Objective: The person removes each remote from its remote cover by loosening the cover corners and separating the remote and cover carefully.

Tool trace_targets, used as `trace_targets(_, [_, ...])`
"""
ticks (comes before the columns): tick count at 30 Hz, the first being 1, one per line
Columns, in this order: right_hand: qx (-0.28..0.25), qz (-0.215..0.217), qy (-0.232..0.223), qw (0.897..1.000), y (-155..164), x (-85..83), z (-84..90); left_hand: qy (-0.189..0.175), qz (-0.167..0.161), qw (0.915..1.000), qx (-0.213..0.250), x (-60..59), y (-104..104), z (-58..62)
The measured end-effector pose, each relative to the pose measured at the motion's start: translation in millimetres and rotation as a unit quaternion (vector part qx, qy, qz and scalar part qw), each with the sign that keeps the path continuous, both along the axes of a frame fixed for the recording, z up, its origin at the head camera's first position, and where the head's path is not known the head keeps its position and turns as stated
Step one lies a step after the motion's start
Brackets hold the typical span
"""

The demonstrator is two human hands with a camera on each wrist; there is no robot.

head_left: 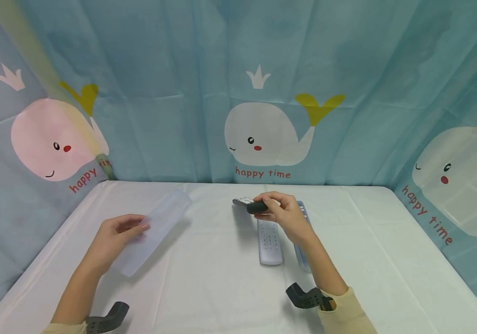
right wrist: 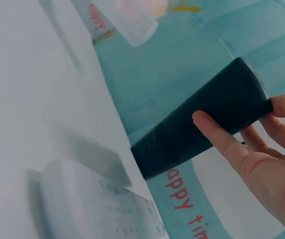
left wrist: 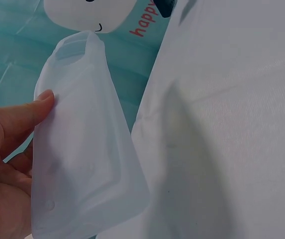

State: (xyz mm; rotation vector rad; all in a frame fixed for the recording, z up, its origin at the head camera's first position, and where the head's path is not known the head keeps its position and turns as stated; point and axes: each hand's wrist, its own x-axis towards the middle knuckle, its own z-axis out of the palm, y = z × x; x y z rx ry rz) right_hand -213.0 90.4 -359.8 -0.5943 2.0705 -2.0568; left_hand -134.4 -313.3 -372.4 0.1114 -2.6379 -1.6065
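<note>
My left hand [head_left: 117,239] pinches a translucent, soft-looking remote cover [head_left: 156,232] by its long side, between thumb and fingers. In the left wrist view the cover [left wrist: 82,144] is tilted upright, with an opening near its top end, and looks hollow. Held above the table in my right hand [head_left: 286,215] is a black remote control [head_left: 257,207], its button side partly showing. The right wrist view shows the dark smooth back of this remote [right wrist: 197,122], with thumb and fingers on its edges. Below it lies a light grey remote control [head_left: 270,248], buttons up.
A blue, remote-shaped thing [head_left: 302,257] lies right of the grey remote, partly hidden behind my right forearm. All this is on a white-covered table [head_left: 213,287]. A blue curtain [head_left: 159,130] with whale prints stands around its back and sides.
</note>
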Motion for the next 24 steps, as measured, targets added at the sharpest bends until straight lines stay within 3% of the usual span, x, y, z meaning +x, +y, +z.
trace_targets(9, [0.016, -0.006, -0.047, 0.999, -5.6, 2.6, -6.4, -0.024, 0.003, 0.9996, -0.015, 2.6, -11.8, -0.8])
trace_targets(24, [0.055, -0.008, -0.05, 0.997, -8.9, 7.4, -12.8, -0.032, 0.028, 0.9976, 0.054, 11.6, -31.7, -8.2])
